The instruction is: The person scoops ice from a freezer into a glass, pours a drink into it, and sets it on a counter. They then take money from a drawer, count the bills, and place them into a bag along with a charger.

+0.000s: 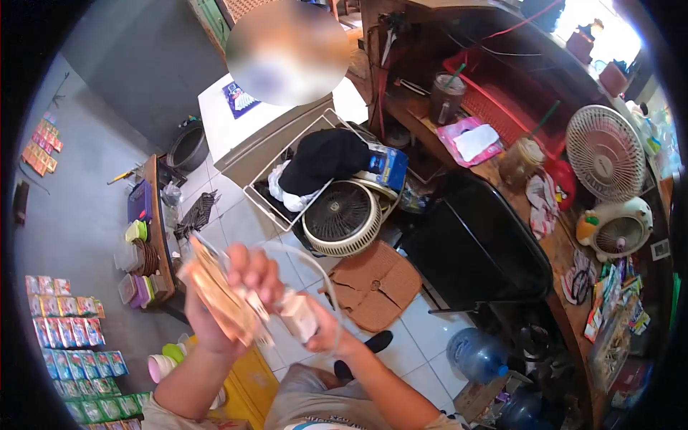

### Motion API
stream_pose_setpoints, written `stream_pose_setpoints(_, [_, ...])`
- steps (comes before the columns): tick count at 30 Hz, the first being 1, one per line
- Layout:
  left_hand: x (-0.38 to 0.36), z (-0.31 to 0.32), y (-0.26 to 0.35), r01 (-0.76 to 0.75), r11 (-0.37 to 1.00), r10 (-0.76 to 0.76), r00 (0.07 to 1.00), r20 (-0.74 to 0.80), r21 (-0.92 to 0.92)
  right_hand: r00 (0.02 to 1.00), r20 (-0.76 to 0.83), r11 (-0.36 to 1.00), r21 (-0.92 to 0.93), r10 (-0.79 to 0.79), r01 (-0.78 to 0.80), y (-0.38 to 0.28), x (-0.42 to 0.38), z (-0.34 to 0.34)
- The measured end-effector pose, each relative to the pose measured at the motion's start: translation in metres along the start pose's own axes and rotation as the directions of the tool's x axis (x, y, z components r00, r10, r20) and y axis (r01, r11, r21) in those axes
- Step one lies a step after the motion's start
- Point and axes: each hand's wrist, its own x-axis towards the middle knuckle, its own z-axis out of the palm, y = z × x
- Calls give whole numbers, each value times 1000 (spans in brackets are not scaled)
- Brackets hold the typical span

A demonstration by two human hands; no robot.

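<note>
My left hand (208,319) is closed around a tan, flat, layered bundle (222,294), its fingers curled over the near side. Blur hides what exactly the bundle is. Close beside it, my right hand (326,326) grips a small white block (297,315). A pale cable (308,258) loops up from around the right hand and arches over towards the left fingers. Both hands are raised in front of my body, above the tiled floor. Small pale pieces show between the hands, too blurred to name.
Ahead stand a fan head (342,218) and a wire basket (287,204) with a black cloth (326,158). A black chair (476,244), a brown mat (376,287) and a water jug (476,355) are to the right. Sachets (72,333) hang on the left wall.
</note>
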Motion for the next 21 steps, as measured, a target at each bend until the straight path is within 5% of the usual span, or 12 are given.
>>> stream_pose_setpoints(4, [70,-32,74,-119,981,122,992,-11,154,962,274,1000,27,-2,-6,-26,71,12])
stream_pose_setpoints(6, [98,-48,107,-86,972,85,996,14,217,885,319,885,210,339,-415,-55,98,-1])
stream_pose_setpoints(7, [116,-65,123,-86,939,70,996,60,333,981,146,981,128,129,-148,-46,120,1])
stream_pose_setpoints(8, [133,-82,139,-95,891,55,993,103,444,975,95,978,21,202,-205,-74,143,2])
stream_pose_setpoints(9, [149,-93,153,-94,800,176,981,-81,593,963,37,961,-80,268,-265,-106,173,0])
stream_pose_setpoints(11, [199,-120,181,-183,807,275,958,-83,561,994,-104,968,-250,-29,2,-119,251,-9])
stream_pose_setpoints(13, [245,-196,231,-239,733,412,901,-136,636,900,-173,772,-592,-401,230,-147,335,-10])
stream_pose_setpoints(15, [308,-289,243,-310,572,539,840,-63,759,853,-158,630,-742,-497,230,-170,417,-13])
stream_pose_setpoints(18, [381,-359,205,27,511,375,892,-251,859,863,-148,482,-868,-482,120,-178,517,-26])
stream_pose_setpoints(19, [405,-406,200,239,360,210,921,-328,902,878,-190,353,-935,-440,-26,-171,548,-39])
stream_pose_setpoints(20, [415,-399,181,200,184,240,940,-241,962,889,-230,200,-967,-396,-161,-161,575,-52])
stream_pose_setpoints(21, [429,-395,160,118,157,334,928,-165,981,891,-204,90,-979,-407,-183,-141,601,-77])
